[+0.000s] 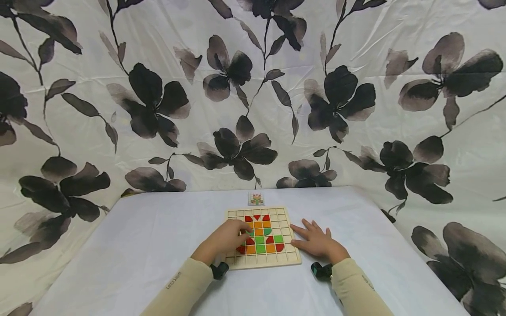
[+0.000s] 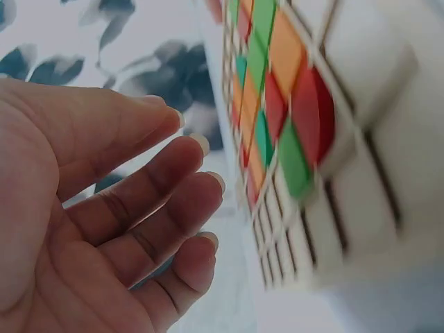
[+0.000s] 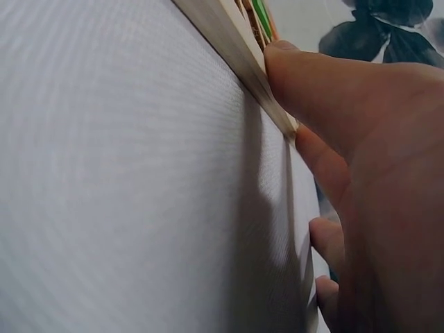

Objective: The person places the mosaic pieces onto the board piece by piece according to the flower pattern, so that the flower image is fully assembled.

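Observation:
A wooden grid board (image 1: 281, 224) lies on the table with red, orange and green tiles set in its cells. Square orange tiles (image 1: 258, 231) and light green square tiles (image 1: 259, 240) fill the middle, with rounded red tiles (image 1: 279, 248) near the corners of the pattern. My left hand (image 1: 228, 237) hovers over the board's left side, hiding some cells. In the left wrist view its fingers (image 2: 198, 201) are loosely bent, with nothing between them and the thumb. My right hand (image 1: 316, 242) rests at the board's right edge, thumb (image 3: 305, 76) and index finger against the wooden rim.
Behind the board lies a small card (image 1: 255, 199) printed with a coloured pattern on a grid. A white cloth covers the table (image 1: 158, 228), and a floral curtain (image 1: 253, 87) hangs along its far side.

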Motion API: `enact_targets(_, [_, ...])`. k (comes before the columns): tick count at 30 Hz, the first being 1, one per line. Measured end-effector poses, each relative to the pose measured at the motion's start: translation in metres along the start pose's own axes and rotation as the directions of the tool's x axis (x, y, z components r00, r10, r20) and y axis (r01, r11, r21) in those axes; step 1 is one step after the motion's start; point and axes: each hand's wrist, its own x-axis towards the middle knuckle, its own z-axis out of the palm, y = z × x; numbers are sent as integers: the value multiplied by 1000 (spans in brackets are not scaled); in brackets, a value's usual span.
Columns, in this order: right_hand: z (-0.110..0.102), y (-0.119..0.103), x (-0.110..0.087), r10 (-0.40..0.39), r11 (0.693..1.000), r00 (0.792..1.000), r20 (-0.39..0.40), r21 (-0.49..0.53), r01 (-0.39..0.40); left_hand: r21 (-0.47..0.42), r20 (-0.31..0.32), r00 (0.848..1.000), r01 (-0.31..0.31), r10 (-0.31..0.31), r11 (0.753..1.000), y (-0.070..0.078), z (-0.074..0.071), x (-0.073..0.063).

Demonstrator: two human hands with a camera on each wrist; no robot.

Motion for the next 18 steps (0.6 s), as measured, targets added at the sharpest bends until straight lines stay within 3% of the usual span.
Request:
enact_targets(5, [-2, -1, -1, 6, 1000, 1000, 12, 10, -6, 16, -15, 994, 108, -108, 994, -21, -16, -18])
enact_targets(9, [-3, -2, -2, 8, 1000, 1000, 15, 16, -9, 39, -3, 989, 148, -148, 988, -38, -24, -35])
enact_targets(18, [-5, -5, -1, 10, 1000, 1000, 13, 15, -10, 41, 86, 962, 255, -257, 966, -63, -31, -64])
